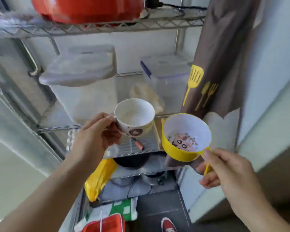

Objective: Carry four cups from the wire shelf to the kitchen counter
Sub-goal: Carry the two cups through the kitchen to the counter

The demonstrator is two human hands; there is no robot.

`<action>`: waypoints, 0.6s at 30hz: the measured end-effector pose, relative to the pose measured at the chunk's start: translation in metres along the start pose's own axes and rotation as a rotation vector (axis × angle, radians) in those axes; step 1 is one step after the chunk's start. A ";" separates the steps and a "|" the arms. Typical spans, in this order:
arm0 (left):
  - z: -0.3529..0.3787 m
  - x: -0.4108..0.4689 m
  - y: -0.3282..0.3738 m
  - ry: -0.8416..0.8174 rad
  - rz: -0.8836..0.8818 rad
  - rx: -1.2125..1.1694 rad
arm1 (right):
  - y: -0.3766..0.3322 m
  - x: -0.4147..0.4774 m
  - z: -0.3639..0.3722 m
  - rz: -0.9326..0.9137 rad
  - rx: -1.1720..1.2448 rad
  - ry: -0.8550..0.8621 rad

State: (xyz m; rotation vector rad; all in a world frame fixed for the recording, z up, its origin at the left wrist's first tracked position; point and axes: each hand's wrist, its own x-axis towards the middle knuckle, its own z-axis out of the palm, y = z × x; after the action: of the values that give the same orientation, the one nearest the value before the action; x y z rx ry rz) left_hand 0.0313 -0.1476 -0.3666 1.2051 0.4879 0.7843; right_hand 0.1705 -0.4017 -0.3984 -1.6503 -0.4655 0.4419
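Note:
My left hand [97, 136] grips the handle of a white cup [134, 117] with a brown cartoon print, held in the air in front of the wire shelf [60, 127]. My right hand [224, 169] holds a yellow cup [176, 150] by its yellow handle; its white inside shows a cartoon picture. Both cups are upright, look empty, and sit side by side without touching, the yellow one lower and to the right.
Clear lidded plastic containers [80, 69] stand on the shelf level behind the cups. A red pot [89, 9] sits on the top level. A brown curtain [221, 56] hangs at right beside a pale wall. A yellow bag [99, 178] and dark cookware lie lower down.

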 end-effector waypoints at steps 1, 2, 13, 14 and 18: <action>0.002 -0.005 -0.016 -0.014 -0.037 -0.001 | 0.013 -0.010 -0.004 0.052 0.002 0.027; 0.003 -0.010 -0.032 -0.021 -0.074 -0.005 | 0.025 -0.021 -0.009 0.101 0.003 0.055; 0.045 -0.078 -0.172 -0.335 -0.403 0.253 | 0.114 -0.128 -0.076 0.525 0.058 0.417; 0.055 -0.083 -0.181 -0.365 -0.437 0.272 | 0.121 -0.136 -0.084 0.562 0.078 0.463; 0.111 -0.102 -0.214 -0.486 -0.532 0.302 | 0.142 -0.166 -0.121 0.675 0.128 0.639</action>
State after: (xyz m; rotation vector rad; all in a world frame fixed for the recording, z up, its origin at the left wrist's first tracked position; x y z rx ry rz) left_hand 0.1031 -0.3274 -0.5426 1.4042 0.4983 -0.0470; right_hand 0.1028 -0.6083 -0.5213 -1.6865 0.6003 0.3894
